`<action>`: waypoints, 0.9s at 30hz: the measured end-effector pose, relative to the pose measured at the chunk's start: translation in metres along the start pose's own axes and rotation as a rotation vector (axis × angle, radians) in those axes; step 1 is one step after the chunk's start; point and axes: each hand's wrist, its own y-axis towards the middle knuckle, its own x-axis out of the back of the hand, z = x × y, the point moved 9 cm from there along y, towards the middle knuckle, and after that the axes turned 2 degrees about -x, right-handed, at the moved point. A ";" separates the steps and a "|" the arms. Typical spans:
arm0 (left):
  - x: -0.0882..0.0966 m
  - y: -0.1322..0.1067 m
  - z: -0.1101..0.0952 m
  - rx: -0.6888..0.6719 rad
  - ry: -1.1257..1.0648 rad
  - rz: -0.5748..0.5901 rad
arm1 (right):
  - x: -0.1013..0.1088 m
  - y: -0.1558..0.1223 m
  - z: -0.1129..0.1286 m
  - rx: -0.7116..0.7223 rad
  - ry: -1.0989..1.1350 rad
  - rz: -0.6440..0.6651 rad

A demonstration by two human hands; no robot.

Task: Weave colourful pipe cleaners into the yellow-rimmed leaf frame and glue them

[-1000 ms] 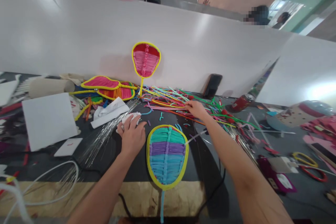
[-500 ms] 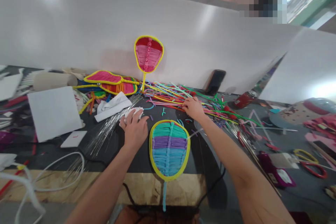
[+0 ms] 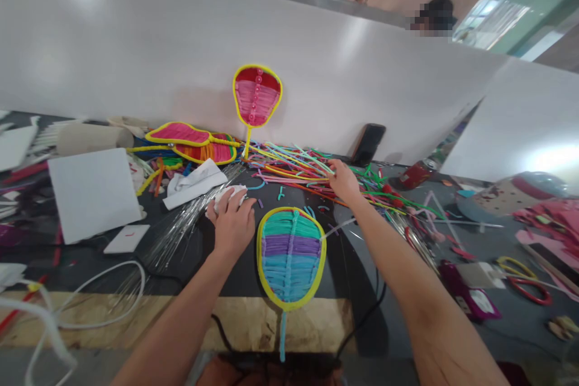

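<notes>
My left hand point(image 3: 234, 217) has its fingers curled over a crumpled white tissue point(image 3: 225, 198) on the dark table. My right hand point(image 3: 346, 183) reaches into the pile of coloured pipe cleaners point(image 3: 289, 166), its fingertips drawn together at a pale mint strand. Between my forearms lies a fan point(image 3: 292, 259) made of pipe cleaners, with a yellow rim, teal, purple and blue bands and a blue stem. A second fan point(image 3: 257, 96), pink and red with a row of beads, stands upright beyond the pile.
More yellow-edged pieces point(image 3: 181, 132) lie at the back left beside folded white paper point(image 3: 194, 184) and thin metal wires point(image 3: 181, 235). A phone point(image 3: 368, 143) leans on the white partition point(image 3: 158, 42). Rightward are a can point(image 3: 414, 175), a glue gun point(image 3: 468, 295) and scissors point(image 3: 529, 289).
My right hand has moved a little right and away from me along the pipe cleaner pile. My left hand stays on the tissue, and the fan in front of me has hardly shifted.
</notes>
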 end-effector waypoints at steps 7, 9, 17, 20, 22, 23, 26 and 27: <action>0.001 0.001 0.000 -0.009 -0.014 -0.021 | -0.023 -0.007 0.029 0.149 0.022 0.069; 0.003 0.002 0.002 0.002 -0.031 -0.031 | -0.026 -0.006 0.031 0.153 0.050 0.067; 0.002 0.005 0.003 0.018 -0.087 0.043 | 0.010 0.002 0.005 0.011 0.244 -0.097; 0.002 0.006 0.004 0.022 -0.113 0.036 | 0.021 -0.008 0.006 -0.003 0.314 -0.098; 0.002 0.006 0.006 0.031 -0.117 0.039 | 0.023 -0.021 0.017 0.031 0.356 -0.063; 0.002 0.006 0.006 0.027 -0.119 0.044 | 0.023 -0.029 0.024 0.057 0.376 -0.037; 0.011 0.005 0.004 0.022 -0.094 0.008 | 0.021 -0.059 0.051 0.147 0.413 0.044; 0.017 0.005 0.003 0.026 -0.088 -0.019 | 0.020 -0.069 0.059 0.175 0.416 0.063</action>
